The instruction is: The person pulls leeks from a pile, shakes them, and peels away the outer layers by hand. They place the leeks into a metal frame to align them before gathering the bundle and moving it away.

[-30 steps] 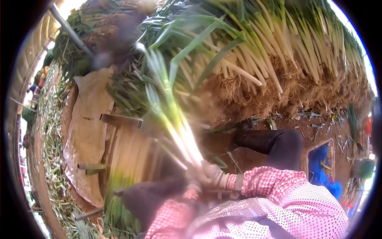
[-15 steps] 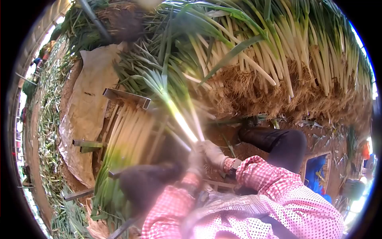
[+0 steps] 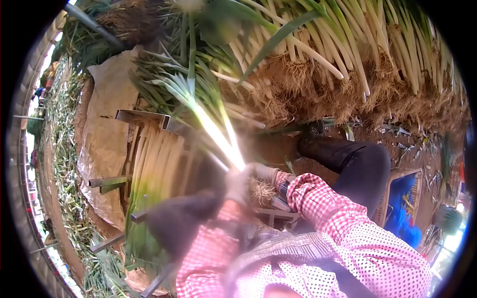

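Note:
Gloved, my left hand (image 3: 238, 185) is wrapped round the white lower stalks of a few green onions (image 3: 213, 130). Their leaves point up and to the left, and a tuft of roots (image 3: 261, 191) shows below the hands. My right hand (image 3: 263, 173), also gloved, is pressed close beside the left one at the root end; what its fingers hold is hidden by blur and glare. To the left, trimmed green onions (image 3: 156, 159) lie side by side in a metal frame (image 3: 144, 118).
A large heap of rooted green onions (image 3: 343, 54) spans the top. Pale sheeting (image 3: 107, 134) lies at left. My dark-clad legs (image 3: 365, 166) flank the hands. A crate (image 3: 420, 186) with blue material (image 3: 401, 206) stands at right.
The view has shifted slightly. Both hands still keep together at the stalks; the right hand has turned, and the root tuft below them now shows.

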### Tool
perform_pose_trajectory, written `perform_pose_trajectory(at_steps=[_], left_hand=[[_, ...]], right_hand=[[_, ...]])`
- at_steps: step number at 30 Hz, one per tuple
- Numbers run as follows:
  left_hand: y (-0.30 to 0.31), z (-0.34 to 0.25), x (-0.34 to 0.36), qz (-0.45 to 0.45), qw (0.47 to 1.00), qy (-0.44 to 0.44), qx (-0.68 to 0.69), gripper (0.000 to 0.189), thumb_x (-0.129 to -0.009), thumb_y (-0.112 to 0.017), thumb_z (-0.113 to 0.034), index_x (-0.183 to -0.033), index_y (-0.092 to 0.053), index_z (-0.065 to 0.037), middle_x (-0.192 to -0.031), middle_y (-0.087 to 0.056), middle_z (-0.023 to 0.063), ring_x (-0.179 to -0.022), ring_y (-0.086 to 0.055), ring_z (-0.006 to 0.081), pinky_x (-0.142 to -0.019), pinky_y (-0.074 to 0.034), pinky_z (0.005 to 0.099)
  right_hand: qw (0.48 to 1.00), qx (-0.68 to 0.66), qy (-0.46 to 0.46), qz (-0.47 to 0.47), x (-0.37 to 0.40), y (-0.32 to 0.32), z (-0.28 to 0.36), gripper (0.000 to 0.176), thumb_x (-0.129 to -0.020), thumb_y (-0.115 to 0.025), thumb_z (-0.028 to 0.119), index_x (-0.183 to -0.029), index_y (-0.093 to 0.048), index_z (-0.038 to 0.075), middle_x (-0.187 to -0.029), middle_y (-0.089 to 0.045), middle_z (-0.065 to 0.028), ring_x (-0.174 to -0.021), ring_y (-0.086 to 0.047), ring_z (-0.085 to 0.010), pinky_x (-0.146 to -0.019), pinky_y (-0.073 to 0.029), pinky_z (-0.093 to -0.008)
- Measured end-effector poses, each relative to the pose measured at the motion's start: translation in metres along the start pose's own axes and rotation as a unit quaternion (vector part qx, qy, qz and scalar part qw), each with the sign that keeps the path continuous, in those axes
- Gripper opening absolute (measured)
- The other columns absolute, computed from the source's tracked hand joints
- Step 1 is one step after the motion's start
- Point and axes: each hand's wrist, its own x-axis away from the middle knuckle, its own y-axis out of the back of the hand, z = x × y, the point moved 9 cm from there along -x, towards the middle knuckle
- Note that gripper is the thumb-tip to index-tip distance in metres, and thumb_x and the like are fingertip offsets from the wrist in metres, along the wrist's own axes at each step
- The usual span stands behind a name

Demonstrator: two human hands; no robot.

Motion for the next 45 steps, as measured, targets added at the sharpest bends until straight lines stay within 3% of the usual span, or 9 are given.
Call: perform_pose_trajectory(at_steps=[10,15,20,24,28,31,34,42,45], left_hand=[[0.000,-0.058,0.020,0.024,0.994,-0.069,0.081,0.011,-0.088,-0.066,-0.010,-0.090,-0.060,-0.001,-0.072,-0.059,0.0035,-0.055,-0.056,0.0130,-0.049,-0.048,0.0269],[-0.012,-0.002,-0.009,-0.088,0.981,-0.036,-0.170,0.036,-0.082,-0.074,-0.025,-0.098,-0.064,0.006,-0.087,-0.068,0.0178,-0.079,-0.067,0.0261,-0.070,-0.053,0.0355],[-0.059,0.111,-0.087,0.044,0.920,-0.107,-0.374,0.057,-0.078,-0.072,-0.040,-0.111,-0.065,0.006,-0.112,-0.065,0.0294,-0.108,-0.063,0.0373,-0.091,-0.050,0.0419],[-0.066,-0.048,0.017,0.198,0.802,-0.187,-0.531,0.050,-0.074,-0.073,-0.049,-0.101,-0.075,-0.007,-0.097,-0.072,0.0189,-0.097,-0.068,0.0347,-0.090,-0.050,0.0385],[-0.035,-0.139,0.035,-0.070,0.797,-0.349,-0.488,0.055,-0.067,-0.088,-0.032,-0.111,-0.062,-0.012,-0.122,-0.062,0.0159,-0.116,-0.059,0.0287,-0.098,-0.048,0.0368],[-0.045,-0.194,0.086,-0.154,0.559,-0.662,-0.475,0.093,-0.058,-0.090,-0.024,-0.138,-0.045,-0.014,-0.146,-0.038,0.0204,-0.138,-0.032,0.0427,-0.114,-0.025,0.0559],[-0.065,-0.219,0.106,-0.024,0.403,-0.806,-0.432,0.050,-0.067,-0.076,-0.010,-0.113,-0.058,-0.015,-0.112,-0.065,0.0130,-0.115,-0.057,0.0322,-0.113,-0.030,0.0531],[0.075,-0.344,0.267,-0.279,0.139,-0.719,-0.621,0.012,-0.084,-0.058,-0.008,-0.095,-0.060,-0.012,-0.080,-0.056,0.0062,-0.081,-0.061,0.0245,-0.102,-0.044,0.0455],[0.248,-0.373,0.290,-0.446,0.104,-0.534,-0.711,0.025,-0.082,-0.058,-0.004,-0.106,-0.059,-0.012,-0.092,-0.061,0.0084,-0.094,-0.061,0.0266,-0.109,-0.037,0.0489]], right_hand=[[0.750,0.580,-0.127,-0.291,0.039,0.170,-0.015,0.079,-0.082,-0.070,0.050,-0.137,-0.046,-0.001,-0.116,-0.066,-0.0243,-0.112,-0.063,-0.0356,-0.092,-0.051,-0.0429],[0.930,0.335,0.110,-0.105,0.042,0.027,0.126,0.072,-0.084,-0.066,0.053,-0.127,-0.056,-0.005,-0.107,-0.067,-0.0175,-0.095,-0.064,-0.0295,-0.088,-0.051,-0.0364],[0.731,0.646,0.024,-0.218,0.038,-0.021,0.134,0.072,-0.063,-0.081,0.037,-0.116,-0.054,-0.004,-0.107,-0.064,-0.0255,-0.103,-0.063,-0.0374,-0.092,-0.049,-0.0411],[0.735,0.630,0.050,-0.246,0.088,-0.020,0.179,0.060,-0.066,-0.078,0.024,-0.114,-0.057,-0.006,-0.105,-0.067,-0.0256,-0.101,-0.066,-0.0371,-0.085,-0.052,-0.0398],[0.763,0.605,0.109,-0.202,0.187,-0.059,0.223,0.054,-0.064,-0.077,0.025,-0.105,-0.059,-0.007,-0.094,-0.067,-0.0232,-0.092,-0.067,-0.0312,-0.081,-0.052,-0.0383],[0.776,0.594,0.131,-0.167,0.259,-0.091,0.216,0.052,-0.068,-0.074,0.023,-0.108,-0.056,-0.005,-0.090,-0.064,-0.0167,-0.084,-0.064,-0.0225,-0.076,-0.052,-0.0349],[0.767,0.594,0.190,-0.151,0.305,-0.109,0.196,0.057,-0.071,-0.074,0.024,-0.118,-0.052,-0.001,-0.093,-0.063,-0.0108,-0.085,-0.061,-0.0180,-0.077,-0.051,-0.0327],[0.531,0.714,0.404,-0.211,0.288,-0.098,0.231,0.057,-0.077,-0.068,0.007,-0.129,-0.047,0.009,-0.094,-0.069,-0.0139,-0.079,-0.069,-0.0242,-0.068,-0.057,-0.0349],[0.555,0.745,0.214,-0.301,0.235,-0.010,0.267,0.038,-0.082,-0.064,0.020,-0.120,-0.059,0.012,-0.100,-0.070,-0.0117,-0.088,-0.068,-0.0237,-0.075,-0.054,-0.0384]])
